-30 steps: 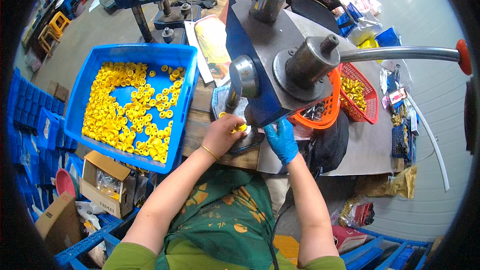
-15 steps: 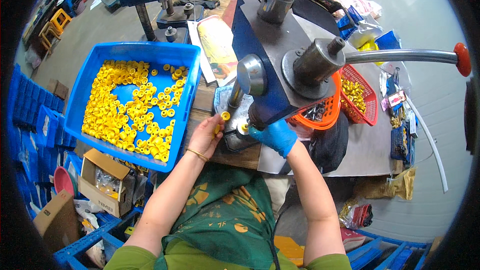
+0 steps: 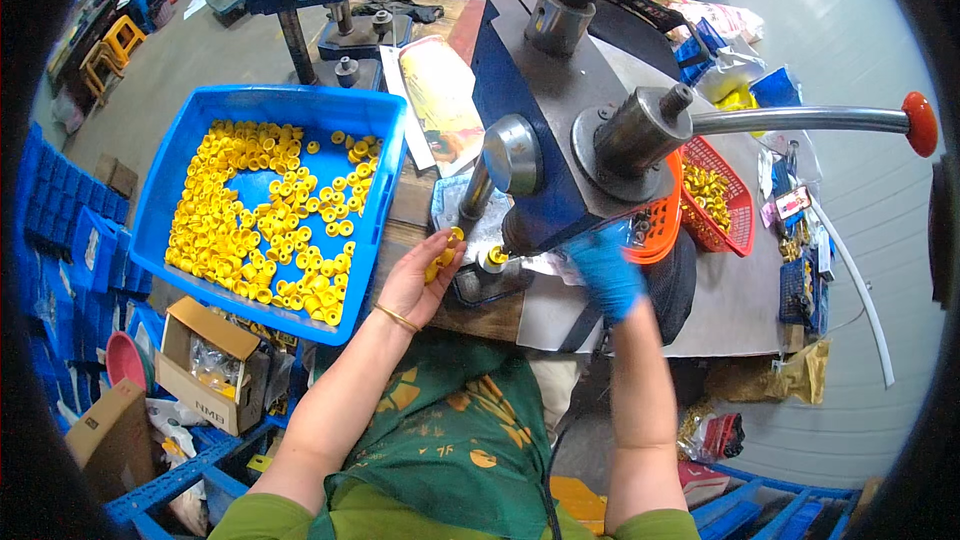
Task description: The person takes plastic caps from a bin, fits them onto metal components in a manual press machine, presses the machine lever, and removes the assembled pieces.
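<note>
Left hand (image 3: 418,278) gripped yellow caps (image 3: 443,252) in closed fingers beside the press (image 3: 560,130) at the worktop's front edge; gloved right hand (image 3: 605,265), fingers' state unclear, risked pinching under the ram.

Yellow caps (image 3: 262,223) in blue tray (image 3: 160,202), blue-gloved right hand (image 3: 607,270), orange basket (image 3: 655,225).

A tray (image 3: 170,202) full of caps (image 3: 250,225) sits on the bench (image 3: 470,312) at the left. Right of it stands the press (image 3: 560,110), its lever (image 3: 800,120) reaching right. Behind the press on the right rest two baskets (image 3: 735,202). Boxes (image 3: 205,365) lie on the floor below the tray.
</note>
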Available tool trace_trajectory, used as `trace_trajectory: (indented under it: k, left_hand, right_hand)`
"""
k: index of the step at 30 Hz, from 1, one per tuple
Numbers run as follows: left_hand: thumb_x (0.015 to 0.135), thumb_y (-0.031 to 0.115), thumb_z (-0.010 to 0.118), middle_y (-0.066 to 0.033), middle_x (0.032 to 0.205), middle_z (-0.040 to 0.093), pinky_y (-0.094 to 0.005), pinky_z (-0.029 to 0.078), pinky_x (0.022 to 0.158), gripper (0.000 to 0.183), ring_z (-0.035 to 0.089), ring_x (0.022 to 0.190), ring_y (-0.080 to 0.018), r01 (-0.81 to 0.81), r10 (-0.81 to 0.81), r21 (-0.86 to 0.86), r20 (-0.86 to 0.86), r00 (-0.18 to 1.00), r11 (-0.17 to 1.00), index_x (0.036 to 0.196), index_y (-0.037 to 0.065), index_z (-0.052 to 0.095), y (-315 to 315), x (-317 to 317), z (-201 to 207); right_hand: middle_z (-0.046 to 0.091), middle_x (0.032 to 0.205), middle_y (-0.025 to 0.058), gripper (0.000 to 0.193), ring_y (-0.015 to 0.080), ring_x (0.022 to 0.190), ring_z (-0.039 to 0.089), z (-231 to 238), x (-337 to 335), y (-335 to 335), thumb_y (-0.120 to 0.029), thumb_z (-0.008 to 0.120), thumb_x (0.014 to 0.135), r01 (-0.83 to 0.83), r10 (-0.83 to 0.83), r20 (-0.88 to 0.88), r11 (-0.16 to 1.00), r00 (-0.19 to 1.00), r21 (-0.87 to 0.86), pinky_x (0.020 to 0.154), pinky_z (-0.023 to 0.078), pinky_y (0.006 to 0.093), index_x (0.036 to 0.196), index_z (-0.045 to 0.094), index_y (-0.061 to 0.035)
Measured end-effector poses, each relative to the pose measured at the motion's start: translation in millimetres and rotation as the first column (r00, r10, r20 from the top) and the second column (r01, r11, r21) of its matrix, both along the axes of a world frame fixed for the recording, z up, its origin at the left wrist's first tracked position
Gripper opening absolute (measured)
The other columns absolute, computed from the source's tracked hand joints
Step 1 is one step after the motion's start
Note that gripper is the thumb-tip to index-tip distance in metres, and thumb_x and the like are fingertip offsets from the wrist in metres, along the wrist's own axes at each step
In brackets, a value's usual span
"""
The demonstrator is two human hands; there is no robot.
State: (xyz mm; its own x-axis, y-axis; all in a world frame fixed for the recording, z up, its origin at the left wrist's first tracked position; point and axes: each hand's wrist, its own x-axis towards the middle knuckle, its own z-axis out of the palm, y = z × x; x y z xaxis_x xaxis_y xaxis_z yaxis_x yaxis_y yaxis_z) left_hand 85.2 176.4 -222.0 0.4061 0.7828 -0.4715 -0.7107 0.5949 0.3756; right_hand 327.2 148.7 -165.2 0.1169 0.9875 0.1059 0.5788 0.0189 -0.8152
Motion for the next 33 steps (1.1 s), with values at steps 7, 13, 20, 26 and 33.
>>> trace_trajectory:
  k: [7,13,20,26,33]
  left_hand:
    - [0.082,-0.001,0.052,-0.0141,0.108,0.053,-0.0220,0.047,0.087,0.030,0.055,0.099,-0.0203,0.053,-0.051,0.032,-0.055,0.997,0.998,0.110,-0.005,0.047,-1.3,8.5,-0.7]
    - [0.083,0.007,0.056,-0.0149,0.102,0.057,-0.0210,0.050,0.081,0.025,0.057,0.097,-0.0219,0.026,-0.026,-0.036,-0.002,1.000,0.999,0.105,-0.004,0.051,4.5,12.8,-11.1]
    - [0.081,0.018,0.061,-0.0101,0.097,0.058,-0.0233,0.054,0.072,0.026,0.060,0.087,-0.0218,-0.059,0.065,-0.172,0.029,0.997,0.983,0.100,0.000,0.055,4.8,11.6,-9.6]
    - [0.083,0.022,0.059,-0.0082,0.093,0.057,-0.0199,0.052,0.065,0.026,0.058,0.081,-0.0177,0.065,-0.059,-0.040,0.147,0.987,0.997,0.100,0.002,0.054,2.6,3.7,-12.6]
    - [0.084,0.017,0.057,-0.0056,0.090,0.058,-0.0176,0.049,0.062,0.020,0.058,0.080,-0.0138,0.085,-0.085,-0.004,-0.126,0.988,0.996,0.101,0.006,0.053,4.7,18.9,4.2]
  right_hand:
    - [0.041,0.124,0.0249,0.062,0.0340,0.116,0.040,272.1,71.7,-4.0,-0.033,0.043,0.085,-0.531,0.858,-0.436,0.512,0.273,0.675,0.100,0.030,0.0452,0.130,0.027,0.0062]
    - [0.057,0.107,0.0193,0.055,0.0283,0.105,0.053,205.9,65.0,-135.9,-0.009,0.059,0.076,-0.183,0.169,0.239,0.982,0.956,0.039,0.094,0.037,0.0387,0.126,0.038,0.0051]
    - [0.043,0.128,0.0172,0.058,0.0220,0.122,0.036,174.2,46.3,-103.9,-0.012,0.064,0.073,-0.257,0.221,-0.236,0.957,0.946,-0.135,0.103,0.023,0.0339,0.124,0.042,0.0051]
    - [0.046,0.125,0.0158,0.046,0.0222,0.118,0.042,171.3,66.3,-18.6,-0.021,0.039,0.088,-0.165,0.719,-0.692,0.690,0.054,0.704,0.104,0.026,0.0365,0.130,0.036,-0.0022]
    - [0.055,0.091,0.0225,0.026,0.0391,0.084,0.053,-52.7,-49.7,0.3,-0.014,0.055,0.077,-0.183,0.157,0.174,0.973,0.972,0.143,0.072,0.044,0.0419,0.100,0.053,-0.0027]
